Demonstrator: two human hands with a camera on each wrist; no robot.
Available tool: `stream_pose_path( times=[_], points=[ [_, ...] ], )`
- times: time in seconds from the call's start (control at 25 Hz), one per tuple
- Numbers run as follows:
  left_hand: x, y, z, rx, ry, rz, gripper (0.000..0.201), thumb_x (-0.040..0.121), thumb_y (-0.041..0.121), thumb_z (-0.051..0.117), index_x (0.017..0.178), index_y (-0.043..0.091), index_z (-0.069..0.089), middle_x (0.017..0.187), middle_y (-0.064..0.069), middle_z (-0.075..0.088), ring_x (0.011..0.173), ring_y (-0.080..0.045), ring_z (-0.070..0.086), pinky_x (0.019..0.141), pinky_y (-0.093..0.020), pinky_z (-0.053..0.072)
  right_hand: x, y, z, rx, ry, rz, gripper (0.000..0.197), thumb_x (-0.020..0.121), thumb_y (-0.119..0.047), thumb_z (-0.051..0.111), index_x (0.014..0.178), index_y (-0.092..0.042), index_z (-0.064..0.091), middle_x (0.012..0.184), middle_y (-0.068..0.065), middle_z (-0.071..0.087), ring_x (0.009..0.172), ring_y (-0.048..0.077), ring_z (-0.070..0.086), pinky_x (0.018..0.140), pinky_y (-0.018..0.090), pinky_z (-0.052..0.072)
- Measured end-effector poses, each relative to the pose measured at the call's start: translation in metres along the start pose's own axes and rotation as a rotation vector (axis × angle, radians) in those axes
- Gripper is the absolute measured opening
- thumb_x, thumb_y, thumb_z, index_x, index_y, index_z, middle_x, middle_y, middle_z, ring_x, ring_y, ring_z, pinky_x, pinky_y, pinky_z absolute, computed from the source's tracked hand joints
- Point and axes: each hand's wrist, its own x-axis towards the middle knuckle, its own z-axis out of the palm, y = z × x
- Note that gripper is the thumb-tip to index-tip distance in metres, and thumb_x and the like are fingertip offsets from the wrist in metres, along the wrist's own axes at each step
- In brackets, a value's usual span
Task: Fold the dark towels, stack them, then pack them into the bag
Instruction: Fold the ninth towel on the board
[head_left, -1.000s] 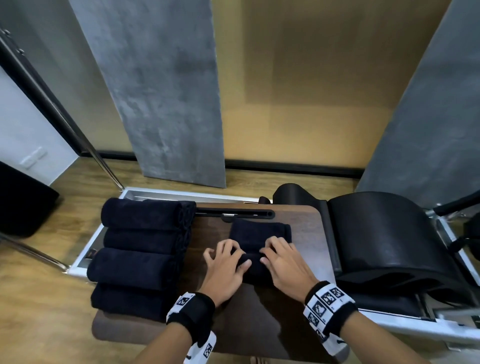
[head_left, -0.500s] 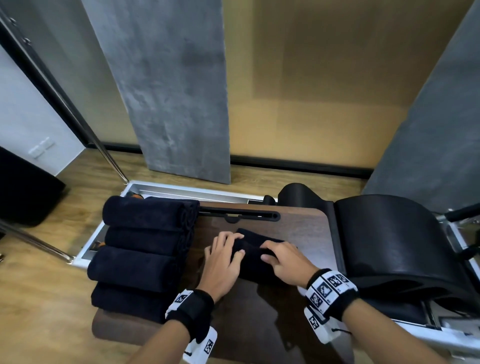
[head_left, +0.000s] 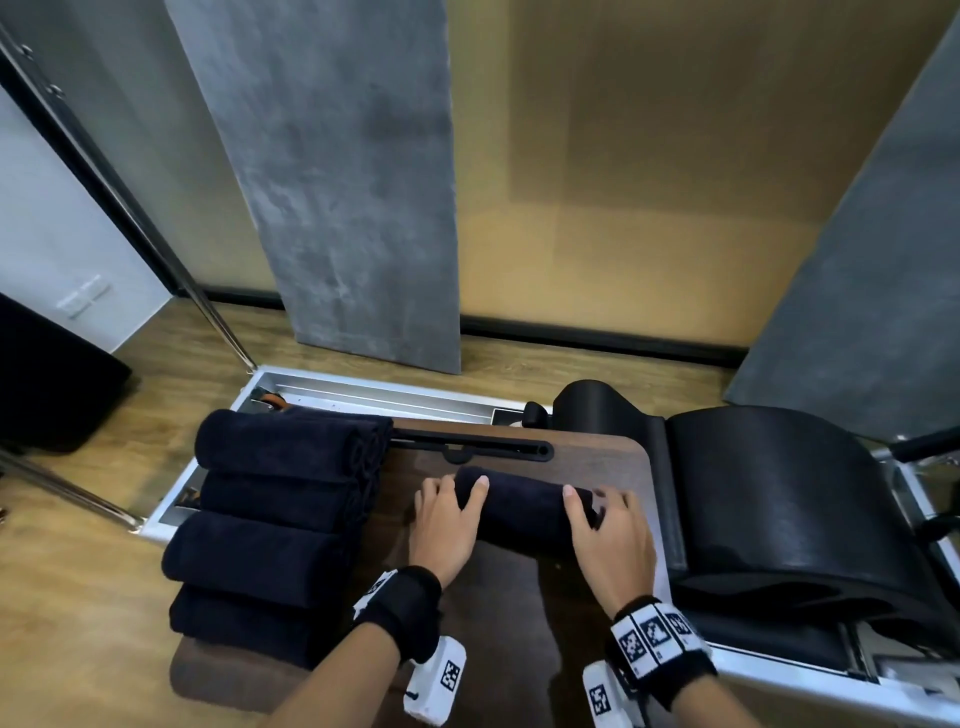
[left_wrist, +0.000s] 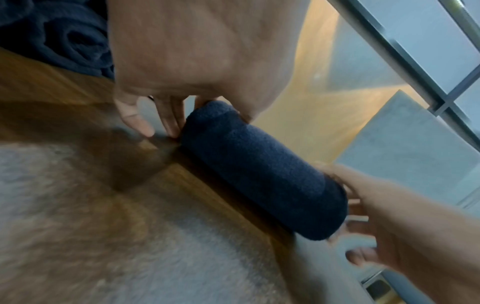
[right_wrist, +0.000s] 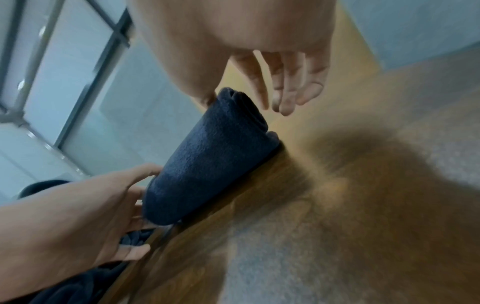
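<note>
Now both hands are set at the ends of a rolled dark towel (head_left: 524, 506) lying crosswise on the brown tabletop (head_left: 597, 457). The left hand (head_left: 447, 525) is placed at the roll's left end, its thumb laid over the top and its fingers spread against the end face; whether the roll is actually gripped cannot be told. The right hand (head_left: 610, 540) is held at the right end with loosely spread fingers, the thumb touching the top of the towel. Just left of the hands, four more rolled towels (head_left: 270, 514) are laid side by side in a row along the tabletop's left edge. A black padded seat (head_left: 779, 493) is seen to the right, beside the tabletop.
</note>
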Motion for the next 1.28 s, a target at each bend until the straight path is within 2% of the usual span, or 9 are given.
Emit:
stream_pose_path(
  times=[0.12, 0.24, 0.4, 0.56, 0.68, 0.88, 1.08, 1.16, 1.28],
  points=[
    [0.008, 0.01, 0.003, -0.061, 0.005, -0.094, 0.063, 0.102, 0.061, 0.048, 0.136, 0.01, 0.06, 0.139, -0.009, 0.053, 0.135, -0.028, 0.046, 0.105, -0.041, 0.043, 0.002, 0.003, 0.001, 0.004, -0.103, 0.217, 0.066, 0.089, -0.084, 0.038, 0.097, -0.023, 0.064, 0.095, -0.002, 0.065, 0.089, 0.022, 0.063, 0.075, 0.037, 0.051],
    [0.013, 0.017, 0.005, -0.254, 0.021, -0.197, 0.06, 0.092, 0.056, 0.06, 0.126, 0.007, 0.067, 0.133, -0.014, 0.06, 0.129, -0.034, 0.054, 0.108, -0.045, 0.048, 0.006, -0.001, 0.007, 0.166, -0.105, 0.269, 0.059, 0.092, -0.075, 0.048, 0.085, -0.019, 0.065, 0.089, 0.0, 0.068, 0.085, 0.023, 0.064, 0.081, 0.042, 0.055],
    [0.007, 0.022, 0.001, -0.454, 0.031, -0.289, 0.068, 0.07, 0.061, 0.062, 0.117, 0.012, 0.068, 0.128, -0.009, 0.061, 0.123, -0.03, 0.057, 0.106, -0.051, 0.051, 0.003, -0.004, 0.011, 0.463, -0.085, 0.432, 0.047, 0.087, -0.064, 0.068, 0.097, -0.017, 0.073, 0.098, 0.003, 0.073, 0.094, 0.024, 0.069, 0.09, 0.048, 0.06],
    [-0.002, 0.028, 0.0, -0.703, -0.001, -0.317, 0.058, 0.073, 0.059, 0.068, 0.115, 0.02, 0.057, 0.122, -0.005, 0.062, 0.113, -0.021, 0.061, 0.092, -0.041, 0.053, -0.006, -0.014, -0.006, 0.856, -0.085, 0.554, 0.043, 0.084, -0.048, 0.081, 0.097, -0.009, 0.071, 0.098, 0.01, 0.078, 0.093, 0.028, 0.074, 0.086, 0.049, 0.061],
    [-0.019, 0.041, -0.017, -0.824, 0.094, -0.172, 0.035, 0.085, 0.042, 0.076, 0.11, 0.029, 0.054, 0.115, 0.0, 0.065, 0.106, -0.013, 0.062, 0.076, -0.027, 0.046, -0.02, -0.038, -0.029, 1.075, -0.017, 0.478, 0.033, 0.084, -0.032, 0.085, 0.101, -0.01, 0.067, 0.103, 0.016, 0.079, 0.096, 0.03, 0.076, 0.088, 0.051, 0.06],
    [-0.053, 0.043, -0.103, -0.781, 0.314, 0.217, 0.033, 0.085, 0.047, 0.074, 0.109, 0.045, 0.051, 0.11, 0.021, 0.061, 0.106, 0.008, 0.058, 0.081, -0.005, 0.043, -0.055, -0.115, -0.041, 1.147, 0.107, 0.268, 0.026, 0.084, -0.028, 0.086, 0.106, -0.023, 0.074, 0.113, 0.008, 0.077, 0.111, 0.029, 0.073, 0.1, 0.05, 0.058],
    [-0.064, -0.03, -0.205, -0.597, 0.546, 0.235, 0.034, 0.083, 0.065, 0.07, 0.107, 0.051, 0.052, 0.113, 0.018, 0.057, 0.108, -0.003, 0.052, 0.095, -0.016, 0.034, -0.109, -0.203, 0.004, 1.084, -0.041, 0.125, 0.029, 0.091, -0.039, 0.078, 0.112, -0.019, 0.077, 0.111, 0.0, 0.078, 0.112, 0.017, 0.071, 0.101, 0.039, 0.056],
    [-0.062, -0.066, -0.232, -0.665, 0.571, 0.22, 0.035, 0.084, 0.063, 0.073, 0.108, 0.048, 0.054, 0.115, 0.013, 0.061, 0.11, -0.007, 0.057, 0.099, -0.029, 0.043, -0.13, -0.227, 0.029, 1.078, -0.145, 0.091, 0.027, 0.095, -0.033, 0.073, 0.119, -0.019, 0.075, 0.114, -0.004, 0.078, 0.113, 0.013, 0.071, 0.101, 0.033, 0.054],
    [-0.057, -0.115, -0.259, -0.776, 0.513, 0.163, 0.037, 0.084, 0.06, 0.078, 0.11, 0.044, 0.056, 0.116, 0.013, 0.066, 0.105, 0.003, 0.063, 0.095, -0.028, 0.052, -0.161, -0.252, 0.068, 1.101, -0.257, 0.077, 0.029, 0.099, -0.02, 0.067, 0.128, -0.021, 0.07, 0.119, -0.004, 0.077, 0.114, 0.011, 0.071, 0.098, 0.032, 0.055]
  ],
)
